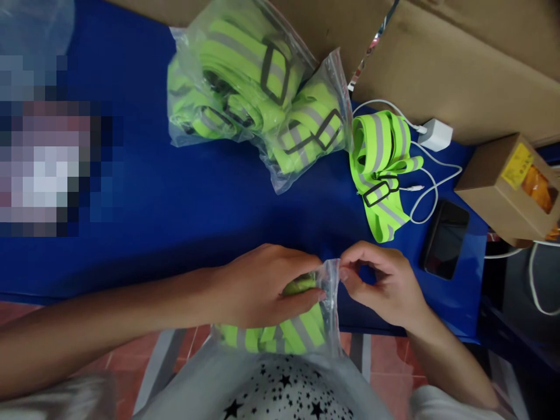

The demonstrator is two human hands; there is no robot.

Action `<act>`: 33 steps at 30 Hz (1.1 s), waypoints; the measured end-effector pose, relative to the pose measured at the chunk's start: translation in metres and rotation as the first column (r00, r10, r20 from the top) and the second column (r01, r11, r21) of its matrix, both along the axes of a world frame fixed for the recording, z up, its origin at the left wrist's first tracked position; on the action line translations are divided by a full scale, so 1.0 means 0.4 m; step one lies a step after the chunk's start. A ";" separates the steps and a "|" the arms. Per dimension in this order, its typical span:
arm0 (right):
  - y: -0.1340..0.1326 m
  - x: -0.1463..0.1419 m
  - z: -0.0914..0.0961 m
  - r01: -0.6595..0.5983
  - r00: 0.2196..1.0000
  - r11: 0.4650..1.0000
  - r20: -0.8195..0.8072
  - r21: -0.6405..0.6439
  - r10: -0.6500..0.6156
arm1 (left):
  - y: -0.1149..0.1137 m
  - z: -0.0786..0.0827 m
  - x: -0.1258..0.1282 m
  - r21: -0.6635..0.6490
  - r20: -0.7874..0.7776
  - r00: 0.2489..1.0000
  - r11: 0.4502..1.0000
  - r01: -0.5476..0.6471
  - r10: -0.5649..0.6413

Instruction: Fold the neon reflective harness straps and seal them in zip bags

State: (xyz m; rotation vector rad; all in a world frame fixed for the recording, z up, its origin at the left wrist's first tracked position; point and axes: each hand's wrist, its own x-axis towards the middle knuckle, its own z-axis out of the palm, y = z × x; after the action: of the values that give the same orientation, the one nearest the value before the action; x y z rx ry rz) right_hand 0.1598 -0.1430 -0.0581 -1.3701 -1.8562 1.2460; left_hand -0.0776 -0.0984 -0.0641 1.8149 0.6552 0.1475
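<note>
A clear zip bag with a neon-yellow reflective strap inside lies at the near table edge, against my body. Across its top rests my left hand, thumb and fingers closed on the plastic close to the zip end. My right hand pinches the upper corner of the zip strip between thumb and forefinger. Part of the bag is hidden under the left hand. Farther off to the right lies a loose neon strap with black buckles, outside any bag.
Packed bags of neon straps are heaped at the back of the blue table. A white charger with its cable, a dark phone and a cardboard box stand at the right. A blurred patch covers the left side.
</note>
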 end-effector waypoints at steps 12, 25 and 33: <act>0.016 0.007 -0.002 -0.004 0.977 0.928 -0.200 -0.372 -0.076 | 0.015 0.004 -0.006 -0.092 0.057 0.995 0.993 -0.072 0.078; 0.016 0.012 -0.005 -0.112 0.945 0.856 -0.319 -0.506 -0.065 | 0.019 0.005 -0.008 -0.146 0.048 0.995 0.986 -0.080 0.088; 0.025 0.033 0.017 -0.097 0.961 0.883 -0.275 -0.459 -0.038 | 0.035 0.011 -0.016 -0.155 -0.023 0.987 0.974 -0.164 0.162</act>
State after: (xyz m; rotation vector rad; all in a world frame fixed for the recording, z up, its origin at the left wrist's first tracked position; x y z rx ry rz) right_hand 0.1731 -0.1332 -0.0514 -1.3109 -1.4384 1.8887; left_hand -0.0838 -0.0844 -0.0598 1.6115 0.8011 0.1913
